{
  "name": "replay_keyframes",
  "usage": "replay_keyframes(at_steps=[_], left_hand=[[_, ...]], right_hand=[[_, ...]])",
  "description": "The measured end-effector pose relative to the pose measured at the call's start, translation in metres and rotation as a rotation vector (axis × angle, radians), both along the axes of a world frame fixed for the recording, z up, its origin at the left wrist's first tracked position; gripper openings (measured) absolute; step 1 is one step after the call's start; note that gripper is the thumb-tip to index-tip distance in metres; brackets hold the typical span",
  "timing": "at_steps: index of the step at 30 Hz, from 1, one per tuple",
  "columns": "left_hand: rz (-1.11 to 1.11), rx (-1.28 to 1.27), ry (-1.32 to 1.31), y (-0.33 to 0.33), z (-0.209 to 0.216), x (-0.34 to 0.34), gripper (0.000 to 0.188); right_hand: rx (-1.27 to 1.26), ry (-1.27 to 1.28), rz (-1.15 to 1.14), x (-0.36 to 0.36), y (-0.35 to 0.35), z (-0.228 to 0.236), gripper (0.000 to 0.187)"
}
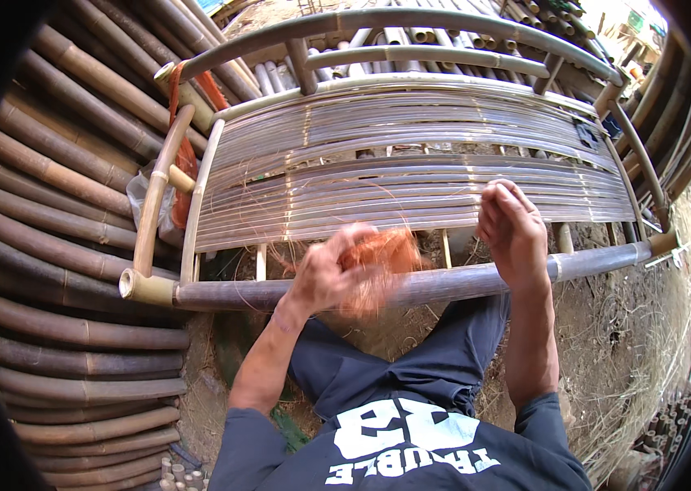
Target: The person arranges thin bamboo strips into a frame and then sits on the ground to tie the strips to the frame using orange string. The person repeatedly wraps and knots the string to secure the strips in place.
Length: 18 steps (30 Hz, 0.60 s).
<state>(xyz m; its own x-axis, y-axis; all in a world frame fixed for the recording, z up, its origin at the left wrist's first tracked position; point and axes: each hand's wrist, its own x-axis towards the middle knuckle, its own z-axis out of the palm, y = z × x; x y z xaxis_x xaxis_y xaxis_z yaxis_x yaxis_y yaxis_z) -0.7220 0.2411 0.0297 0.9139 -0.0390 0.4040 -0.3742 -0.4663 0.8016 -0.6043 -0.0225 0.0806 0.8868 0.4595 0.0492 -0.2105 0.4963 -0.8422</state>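
Observation:
My left hand [332, 274] is closed around a loose tangle of orange twine [390, 254], which is partly smeared by motion. Thin strands of it trail over the seat slats. My right hand [514, 225] is raised above the front rail, its fingers and thumb pressed together; whatever they may pinch is too fine to make out. In front of me stands a bamboo bench [272, 196], with long thin slats for a seat. Its thick dark front rail [460, 281] passes just beyond my knees, beneath both hands.
Stacked bamboo poles [76, 327] fill the left side. By the bench's left armrest [161, 188] hangs a bundle of orange strands [183, 151], beside a whitish plastic bag [139, 196]. More poles [419, 37] lie behind the backrest. Dry straw-like scraps [607, 393] cover the dirt at right.

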Motion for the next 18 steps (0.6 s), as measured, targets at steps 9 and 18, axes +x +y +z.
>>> replay_keyframes(at_steps=[9, 18], left_hand=[[-0.02, -0.435, 0.517, -0.004, -0.004, -0.082, 0.024], [0.147, -0.274, 0.704, 0.063, -0.016, -0.14, 0.02]], right_hand=[[0.57, 0.316, -0.05, -0.028, -0.02, -0.025, 0.019], [0.272, 0.108, -0.619, 0.075, -0.134, 0.004, 0.018]])
